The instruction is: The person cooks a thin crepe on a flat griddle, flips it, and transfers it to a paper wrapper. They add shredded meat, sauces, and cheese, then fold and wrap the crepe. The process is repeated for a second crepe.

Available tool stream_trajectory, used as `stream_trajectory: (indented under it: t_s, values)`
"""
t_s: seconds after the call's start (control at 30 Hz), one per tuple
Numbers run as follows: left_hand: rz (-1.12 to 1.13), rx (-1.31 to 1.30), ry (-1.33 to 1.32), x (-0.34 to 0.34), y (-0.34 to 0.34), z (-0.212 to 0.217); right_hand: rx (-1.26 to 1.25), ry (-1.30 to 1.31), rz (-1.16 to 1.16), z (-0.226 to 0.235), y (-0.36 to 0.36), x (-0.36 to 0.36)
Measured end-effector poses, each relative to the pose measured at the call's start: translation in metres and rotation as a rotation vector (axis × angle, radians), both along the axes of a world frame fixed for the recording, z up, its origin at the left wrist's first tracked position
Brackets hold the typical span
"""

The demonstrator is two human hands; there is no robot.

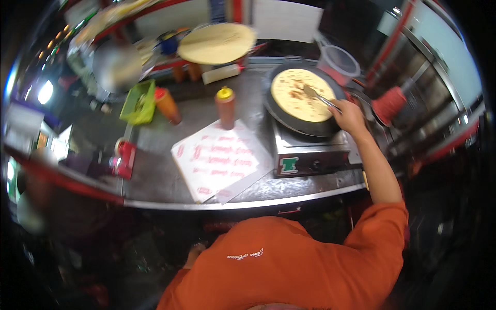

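My right hand (349, 117) is closed round the handle of a metal utensil (323, 99), tongs or a spoon. Its rounded brownish end touches a round yellow flatbread (294, 107), which has brown bits scattered across its middle. The flatbread lies flat in a black round pan (306, 128) on a steel single-burner stove (311, 151). Low beside my body, below the counter edge, is my left hand (195, 253); it is dark and partly hidden by my orange sleeve, so its fingers do not show clearly.
Printed paper sheets (214, 163) lie left of the stove, near sauce bottles (226, 111) and a green basket (138, 106). Behind are stacked flatbreads (217, 43) and a clear tub (338, 64). At right, a reddish meat cone (389, 106) stands on a skewer. A person (116, 67) is beyond the counter.
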State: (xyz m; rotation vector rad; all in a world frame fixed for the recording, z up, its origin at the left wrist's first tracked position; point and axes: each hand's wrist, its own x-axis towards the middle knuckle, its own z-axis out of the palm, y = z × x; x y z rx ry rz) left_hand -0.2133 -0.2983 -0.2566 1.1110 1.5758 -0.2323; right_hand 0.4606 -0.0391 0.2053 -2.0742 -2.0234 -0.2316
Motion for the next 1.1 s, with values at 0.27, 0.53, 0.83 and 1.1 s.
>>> stream_trajectory:
  t_s: [0.27, 0.53, 0.83, 1.1]
  values:
    - [-0.213, -0.095, -0.17, 0.081, 0.067, 0.103, -0.016, 0.03, 0.025, 0.016, 0.001, -0.002]
    - [-0.283, 0.924, -1.049, 0.078, 0.218, 0.407, 0.354, 0.311, 0.18, 0.016, -0.015, 0.003]
    - [0.682, 1.118, -0.992, 0.078, 0.5, 0.657, 0.366, 0.479, 0.234, 0.015, -0.057, -0.062]
    - [0.722, 1.133, -0.959, 0.096, 0.552, 0.676, 0.337, 0.602, 0.15, 0.007, -0.109, -0.09]
